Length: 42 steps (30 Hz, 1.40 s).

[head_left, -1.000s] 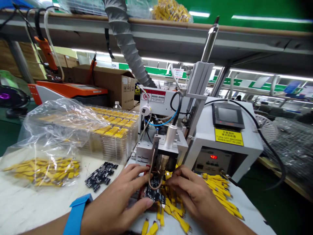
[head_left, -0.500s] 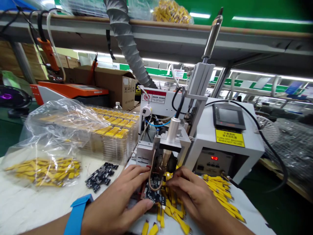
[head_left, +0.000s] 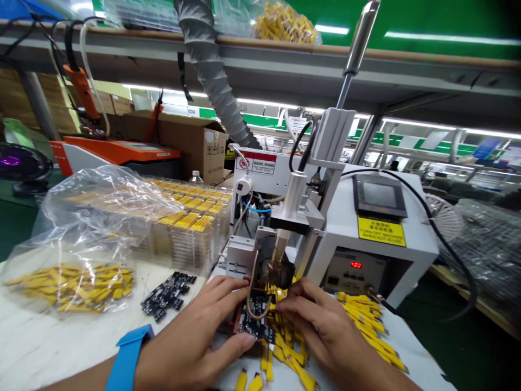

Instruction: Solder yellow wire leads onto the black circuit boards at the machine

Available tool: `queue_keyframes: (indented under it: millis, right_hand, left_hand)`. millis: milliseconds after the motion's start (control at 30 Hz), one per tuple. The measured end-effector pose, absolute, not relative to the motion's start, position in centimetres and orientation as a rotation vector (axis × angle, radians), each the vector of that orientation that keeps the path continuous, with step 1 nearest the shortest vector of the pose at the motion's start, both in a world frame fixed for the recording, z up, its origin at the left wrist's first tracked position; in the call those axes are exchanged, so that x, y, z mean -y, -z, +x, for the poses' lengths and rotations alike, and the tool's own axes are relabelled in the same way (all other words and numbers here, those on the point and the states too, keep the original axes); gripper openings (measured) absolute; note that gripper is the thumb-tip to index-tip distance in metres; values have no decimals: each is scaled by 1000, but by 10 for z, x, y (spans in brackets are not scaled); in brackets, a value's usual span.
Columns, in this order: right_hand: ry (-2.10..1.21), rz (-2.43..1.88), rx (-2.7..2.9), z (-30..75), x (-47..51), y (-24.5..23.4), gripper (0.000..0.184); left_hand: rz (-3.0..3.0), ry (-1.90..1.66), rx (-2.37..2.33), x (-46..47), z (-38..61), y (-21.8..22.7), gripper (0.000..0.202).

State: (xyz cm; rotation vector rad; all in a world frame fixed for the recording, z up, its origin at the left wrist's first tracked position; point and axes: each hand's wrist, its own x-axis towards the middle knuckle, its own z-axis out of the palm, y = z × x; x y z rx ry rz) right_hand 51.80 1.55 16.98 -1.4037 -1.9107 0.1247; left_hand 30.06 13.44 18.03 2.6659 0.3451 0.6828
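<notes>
Pinching in tight on a black circuit board [head_left: 254, 321], the left hand [head_left: 187, 345], blue wristband [head_left: 128, 358] at its wrist, grips the near edge, while the right hand [head_left: 328, 336] closes in from the other side, fingers held narrow just above loose yellow parts [head_left: 291, 347]! The board sits right under a brass-tipped machine head [head_left: 279, 252], with a tan wire [head_left: 251, 288] looping down across it. Over on the left of the bench [head_left: 36, 347], a plastic bag of yellow parts [head_left: 73, 288] lies beside a small pile of black boards [head_left: 166, 288], clear trays [head_left: 191, 228] stacked behind. To the right, a white control unit [head_left: 380, 244] glows with red digits!
</notes>
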Motion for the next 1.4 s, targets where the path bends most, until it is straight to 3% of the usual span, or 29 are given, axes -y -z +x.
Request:
queue_keyframes:
  millis: [167, 400, 567, 667, 867, 1033, 1400]
  right_hand:
    - [-109, -1571, 1988, 531, -10, -179, 33]
    - [-313, -2560, 1926, 549, 28, -221, 30]
    - [-478, -2891, 1900, 531, 31, -230, 30]
    - [-396, -2785, 1945, 527, 27, -224, 26]
    - [-87, -2142, 1983, 535, 26, -217, 11]
    - [-52, -1704, 1830, 528, 15, -218, 19]
    - [-138, -1382, 1812, 511, -18, -177, 26]
  left_hand:
    - [2687, -755, -346, -135, 299, -178, 45]
    - [2735, -726, -387, -139, 299, -175, 45]
    - [2740, -671, -391, -139, 299, -178, 44]
    - [2733, -658, -374, -139, 297, -179, 46]
    - [2737, -734, -304, -139, 295, -173, 46]
    - [2811, -765, -387, -141, 304, -166, 39]
    - [2938, -822, -353, -139, 307, -164, 31]
